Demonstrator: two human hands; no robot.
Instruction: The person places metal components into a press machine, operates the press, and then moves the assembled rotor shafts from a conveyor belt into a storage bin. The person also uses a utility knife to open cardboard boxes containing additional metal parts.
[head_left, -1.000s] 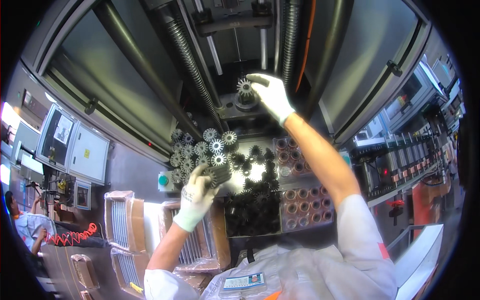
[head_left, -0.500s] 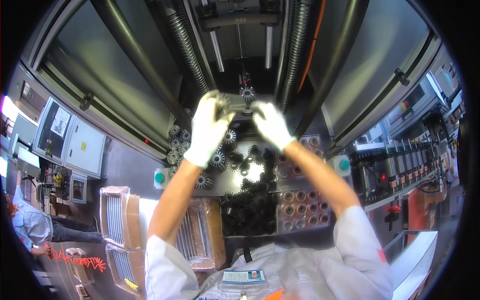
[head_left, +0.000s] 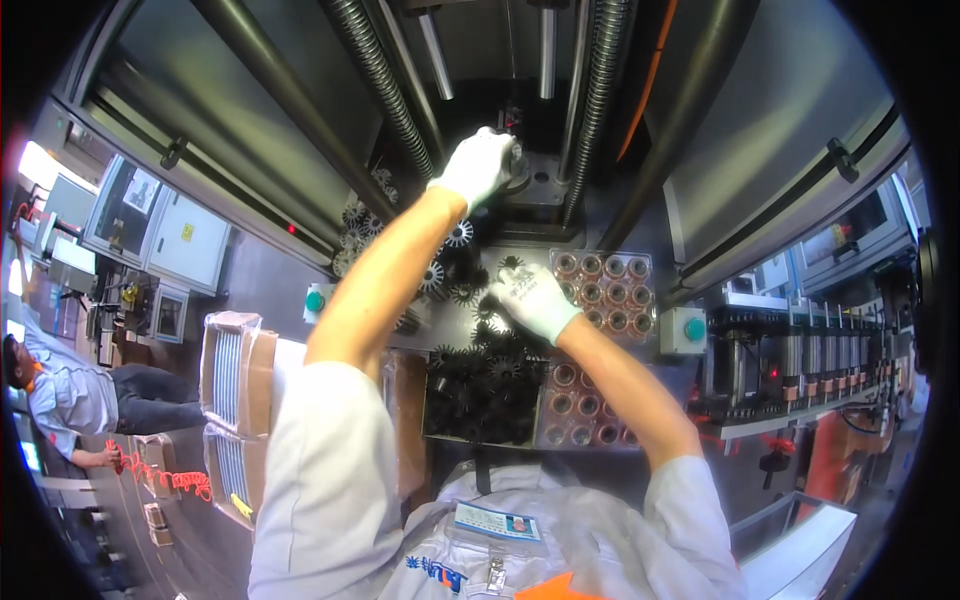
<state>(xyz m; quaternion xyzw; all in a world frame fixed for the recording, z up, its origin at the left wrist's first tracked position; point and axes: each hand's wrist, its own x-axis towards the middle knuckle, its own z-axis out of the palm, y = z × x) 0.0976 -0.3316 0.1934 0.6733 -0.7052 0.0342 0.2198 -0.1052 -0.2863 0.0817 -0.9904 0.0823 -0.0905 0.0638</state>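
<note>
My gloved left hand (head_left: 480,168) reaches up into the press and is closed round a grey metal piece (head_left: 517,162) at the fixture (head_left: 545,178); the fingers mostly hide the piece, which looks like a toothed core. Nearer to me, my gloved right hand (head_left: 535,298) has its fingers curled down in a pinch on a black toothed piece (head_left: 492,304), partly hidden by the glove. Loose black toothed pieces (head_left: 490,400) lie heaped below that hand. Silver toothed cores (head_left: 458,234) stand on the metal table (head_left: 462,325), partly behind my left forearm.
Clear plastic trays (head_left: 652,300) of copper-coloured rings (head_left: 592,293) lie to the right. Green buttons (head_left: 315,300) on boxes (head_left: 683,331) flank the table. Vertical rods and a spring hose (head_left: 385,95) rise beside the fixture. Cartons (head_left: 262,385) and another person (head_left: 85,385) are at left.
My left hand has moved up and right to the fixture, carrying the toothed core. My right hand has come down from the fixture to the black toothed pieces. The view has shifted slightly.
</note>
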